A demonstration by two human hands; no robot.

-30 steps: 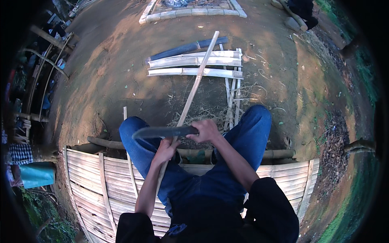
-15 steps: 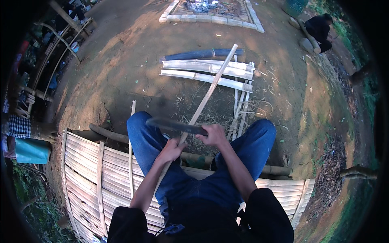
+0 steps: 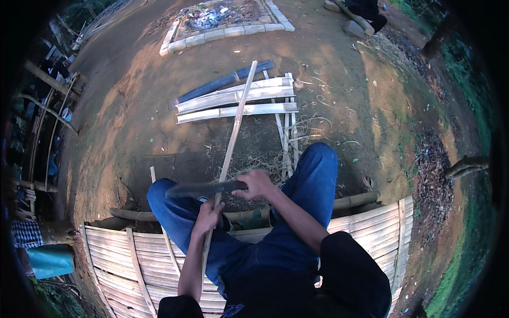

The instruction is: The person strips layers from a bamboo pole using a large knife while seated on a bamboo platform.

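Note:
My left hand (image 3: 209, 217) is closed around a long, pale bamboo strip (image 3: 236, 124), which slants up and away from me between my knees. My right hand (image 3: 255, 185) grips the dark handle of a machete (image 3: 204, 188). Its blurred blade points left and lies across the strip just above my left hand; whether it touches the strip I cannot tell. On the ground beyond, several split bamboo pieces (image 3: 233, 111) lie pale side up, with a dark bamboo piece (image 3: 222, 82) behind them. Narrow bamboo strips (image 3: 286, 139) run under their right ends.
I sit on a slatted bamboo platform (image 3: 119, 265), a thin strip (image 3: 164, 233) lying on it by my left leg. Curled shavings (image 3: 260, 159) litter the ground ahead. A block-edged fire pit (image 3: 212, 36) is farther off. A person (image 3: 366, 11) sits at the far right beside a log (image 3: 356, 17).
The view has turned, so the ground things appear farther left. The strip stands more upright in the picture. Both hands keep their holds, and the machete stays across the strip.

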